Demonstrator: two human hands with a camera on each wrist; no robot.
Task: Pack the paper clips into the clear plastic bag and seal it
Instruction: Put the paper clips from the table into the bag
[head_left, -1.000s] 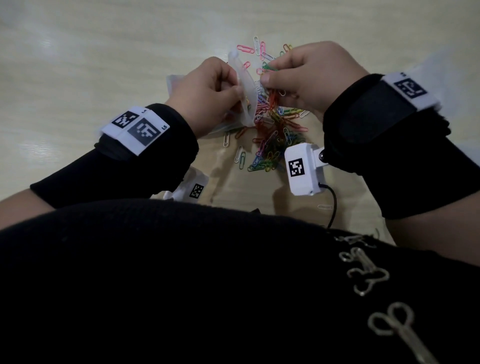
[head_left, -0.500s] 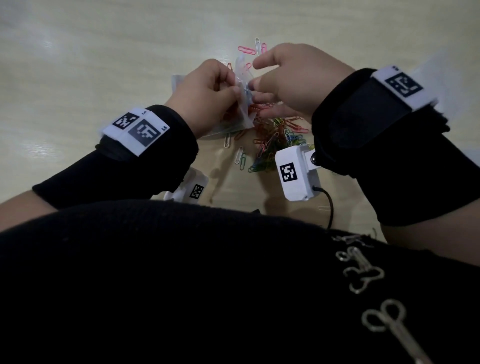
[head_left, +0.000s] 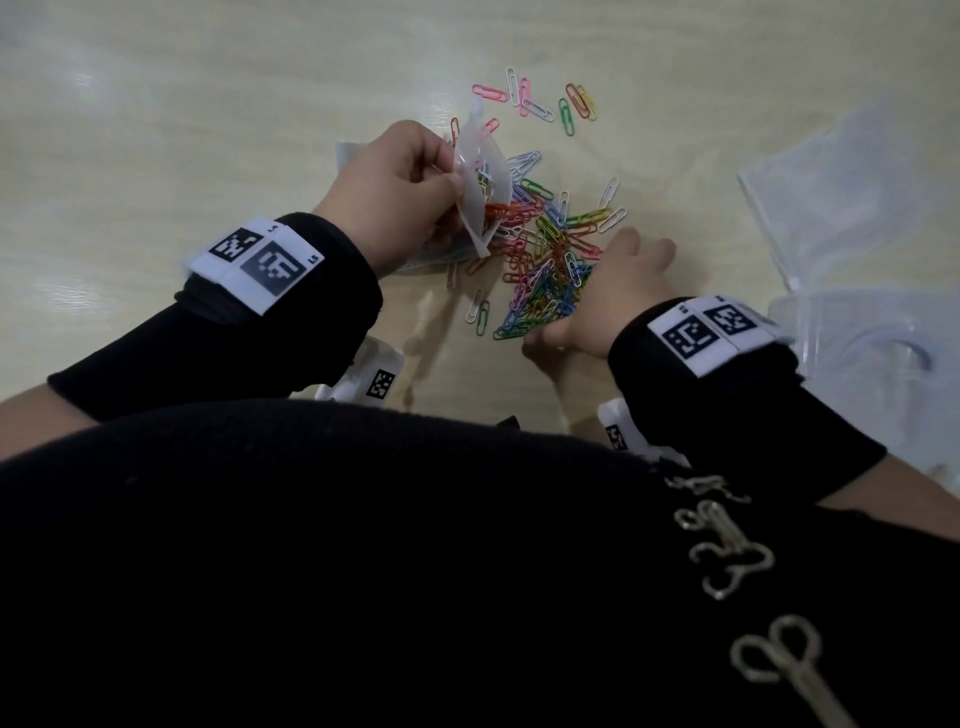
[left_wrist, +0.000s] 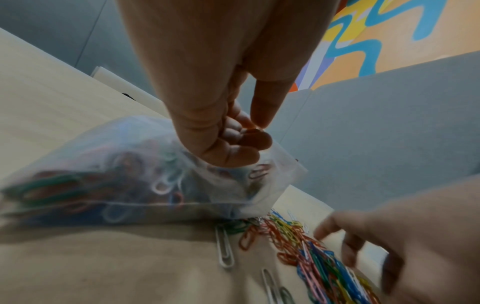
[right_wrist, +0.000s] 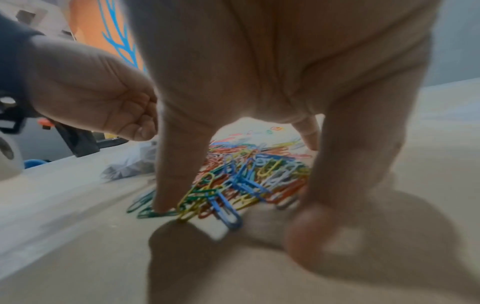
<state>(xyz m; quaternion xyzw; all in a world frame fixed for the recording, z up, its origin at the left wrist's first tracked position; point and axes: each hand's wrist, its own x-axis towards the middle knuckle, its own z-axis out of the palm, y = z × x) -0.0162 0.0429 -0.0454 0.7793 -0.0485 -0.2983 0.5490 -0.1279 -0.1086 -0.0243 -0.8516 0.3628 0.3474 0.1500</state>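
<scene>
- Clear plastic bag (left_wrist: 135, 170), already partly filled with clips, is being pinched at its mouth by the left hand (head_left: 395, 192).
- Beside the bag, the right hand (head_left: 608, 301) is spreading its fingers over the many loose paper clips (head_left: 545, 260); sealing is not yet done.

Black sleeves (head_left: 197, 338), white wristbands with black square-code markers (head_left: 260, 262), black top with silver clasps (head_left: 727, 551)

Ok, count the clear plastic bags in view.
3. One part-filled clear plastic bag pinched in the left hand; two empty-looking ones flat on the pale wooden table at the right, a far one and a near one. Others may lie stacked or hidden.
</scene>
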